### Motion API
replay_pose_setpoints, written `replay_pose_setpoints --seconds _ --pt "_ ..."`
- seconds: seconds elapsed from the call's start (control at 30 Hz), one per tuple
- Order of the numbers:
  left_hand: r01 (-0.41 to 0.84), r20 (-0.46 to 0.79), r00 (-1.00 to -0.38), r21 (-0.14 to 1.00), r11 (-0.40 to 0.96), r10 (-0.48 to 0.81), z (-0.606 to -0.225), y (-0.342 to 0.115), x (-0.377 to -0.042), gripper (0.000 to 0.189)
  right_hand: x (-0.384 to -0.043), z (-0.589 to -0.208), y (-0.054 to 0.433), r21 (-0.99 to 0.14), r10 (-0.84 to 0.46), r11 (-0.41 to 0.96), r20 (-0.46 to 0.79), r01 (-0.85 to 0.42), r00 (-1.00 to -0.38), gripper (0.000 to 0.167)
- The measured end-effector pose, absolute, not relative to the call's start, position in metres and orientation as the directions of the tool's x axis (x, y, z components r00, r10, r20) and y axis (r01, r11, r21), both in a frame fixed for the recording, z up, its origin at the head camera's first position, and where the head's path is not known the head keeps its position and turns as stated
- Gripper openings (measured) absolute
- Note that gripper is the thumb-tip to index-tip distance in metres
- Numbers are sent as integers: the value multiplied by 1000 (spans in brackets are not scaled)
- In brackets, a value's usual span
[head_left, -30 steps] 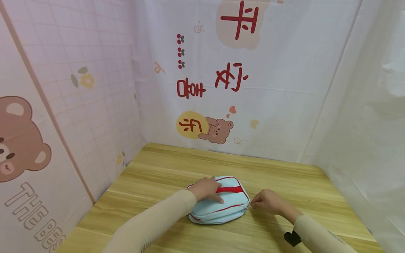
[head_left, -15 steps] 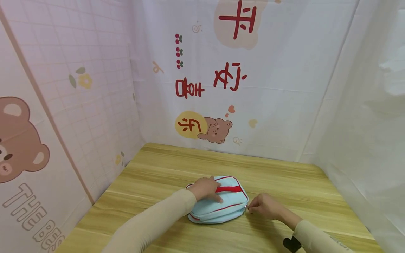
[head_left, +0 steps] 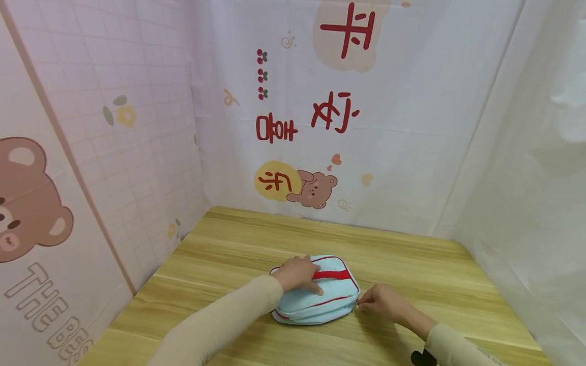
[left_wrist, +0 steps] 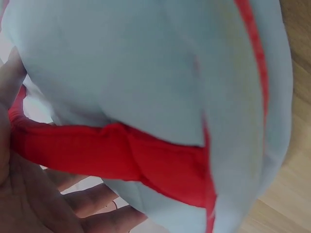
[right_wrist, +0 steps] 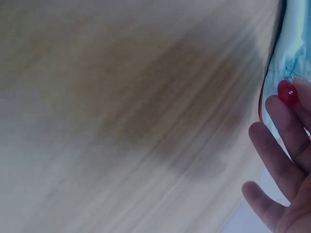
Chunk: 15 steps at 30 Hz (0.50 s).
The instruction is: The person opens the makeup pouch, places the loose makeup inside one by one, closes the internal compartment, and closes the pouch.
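A pale blue zippered pouch [head_left: 316,305] with red piping lies on the table, a red strap [head_left: 331,274] running across its top. My left hand [head_left: 295,274] rests on the pouch's left part, fingers and thumb spread over the fabric. In the left wrist view the strap [left_wrist: 165,167] passes across the palm side of that hand. At the pouch's front right corner, my right hand [head_left: 384,303] pinches the zipper pull. The right wrist view shows the pull as a shiny red bead [right_wrist: 287,93] between thumb and fingertip, the other fingers held apart.
The wood-grain table [head_left: 247,234] is enclosed by white printed cloth [head_left: 403,168] at the back and both sides. A dark heart-shaped patch [head_left: 423,357] shows near the right sleeve.
My right hand has shifted slightly left and toward me at the pouch's corner and now pinches the zipper pull. The left hand and pouch have stayed nearly still.
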<state>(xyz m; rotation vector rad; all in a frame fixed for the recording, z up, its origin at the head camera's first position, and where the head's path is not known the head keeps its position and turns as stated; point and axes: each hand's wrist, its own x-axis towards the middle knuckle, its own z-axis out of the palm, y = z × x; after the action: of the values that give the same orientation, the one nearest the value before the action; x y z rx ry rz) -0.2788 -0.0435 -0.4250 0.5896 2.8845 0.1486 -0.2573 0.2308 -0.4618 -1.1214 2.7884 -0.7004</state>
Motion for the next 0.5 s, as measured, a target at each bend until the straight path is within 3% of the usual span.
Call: replay_pose_setpoints --seconds 0.13,0.33,0.5 --pt "388 -156 -898 159 908 411 -427 -46 -280 66 -252 -463 228 -337 -642 685 139 -646 -754 13" --pt "372 -192 -892 202 906 409 -427 -49 -286 75 -250 -459 221 -326 -403 844 136 -425 -905 22" --pt "367 -176 -889 280 887 423 -423 -57 -292 80 -251 -457 216 -331 -278 891 142 -310 -950 67"
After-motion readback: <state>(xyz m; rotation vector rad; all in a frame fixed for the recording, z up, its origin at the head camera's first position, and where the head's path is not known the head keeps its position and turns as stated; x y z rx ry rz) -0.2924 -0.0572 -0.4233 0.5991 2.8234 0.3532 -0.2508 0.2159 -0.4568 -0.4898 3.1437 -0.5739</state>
